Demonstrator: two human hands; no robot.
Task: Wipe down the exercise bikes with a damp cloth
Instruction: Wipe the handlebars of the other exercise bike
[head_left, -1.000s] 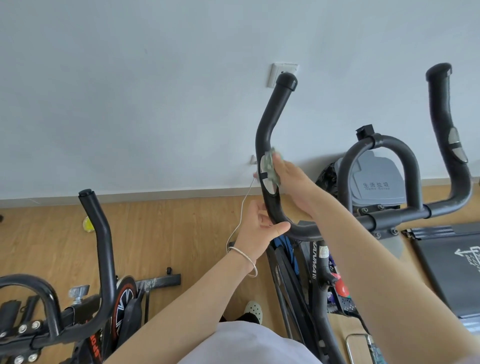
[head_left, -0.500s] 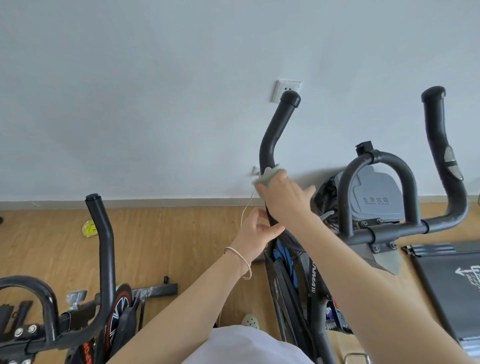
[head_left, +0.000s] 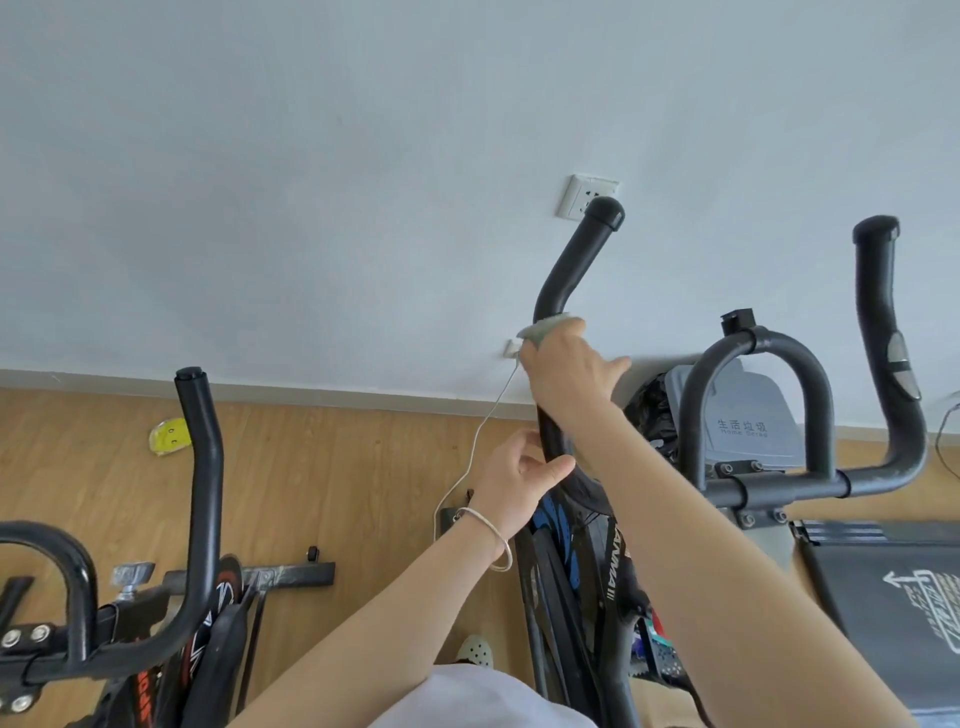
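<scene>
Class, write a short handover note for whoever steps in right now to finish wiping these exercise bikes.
Right hand: clamps the pale green cloth around the left handlebar of the right-hand bike, mid-bar.
Left hand: steadies the same bar lower down.
Done: cannot tell beyond this bar's lower part.
Left: the bar's upper end, the right handlebar, the centre loop, and the left-hand bike.

A single head-worn wide-angle view looks forward and down from just behind the handlebars of an exercise bike (head_left: 576, 270), close enough that both forearms rise from the bottom edge. It faces a pale wall (head_left: 311, 182) and a strip of wooden floor (head_left: 337, 467). A second bike (head_left: 200, 467) sits at lower left. Straight lines bow near the frame's edges.
</scene>
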